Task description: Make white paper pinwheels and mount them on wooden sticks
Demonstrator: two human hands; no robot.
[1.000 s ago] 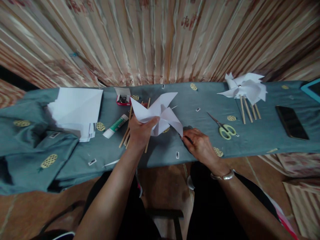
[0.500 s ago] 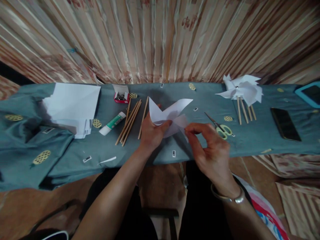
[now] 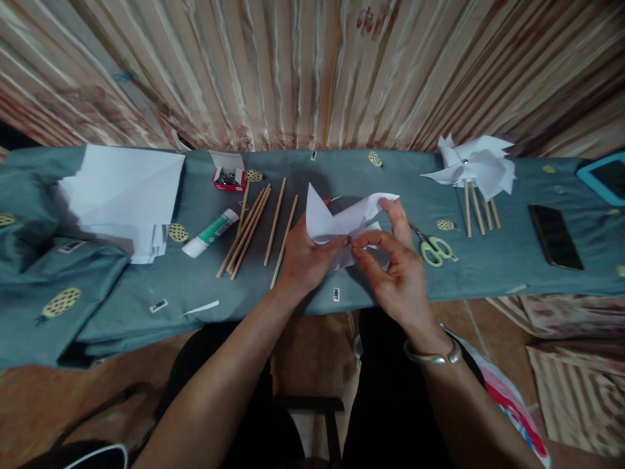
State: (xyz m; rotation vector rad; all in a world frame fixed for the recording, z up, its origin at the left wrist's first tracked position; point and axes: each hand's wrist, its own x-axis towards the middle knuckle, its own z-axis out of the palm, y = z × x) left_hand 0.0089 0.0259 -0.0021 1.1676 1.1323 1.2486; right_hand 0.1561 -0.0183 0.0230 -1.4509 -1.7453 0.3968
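Observation:
A white paper pinwheel (image 3: pixel 336 223) with curled blades is held between my two hands, above the table. My left hand (image 3: pixel 310 257) grips it from the left, its thumb pressed near the middle. The thumb and forefinger of my right hand (image 3: pixel 398 273) pinch the paper at the centre, close to my left thumb. Another right finger touches the curled upper right blade. What lies under the fingertips at the centre is hidden. Two separate wooden sticks (image 3: pixel 275 221) lie just left of my left hand, one partly behind it.
Further left are a bundle of wooden sticks (image 3: pixel 249 228), a glue stick (image 3: pixel 209 233), a red box of metal pins (image 3: pixel 229 177) and stacked white paper (image 3: pixel 129 189). To the right lie scissors (image 3: pixel 432 247), pinwheels on sticks (image 3: pixel 481 166), a phone (image 3: pixel 555 236) and a blue-framed device (image 3: pixel 603 179).
My right hand has moved left from the pinwheel's lower right edge to its centre, and the right blade is now curled over. The whole view has shifted slightly.

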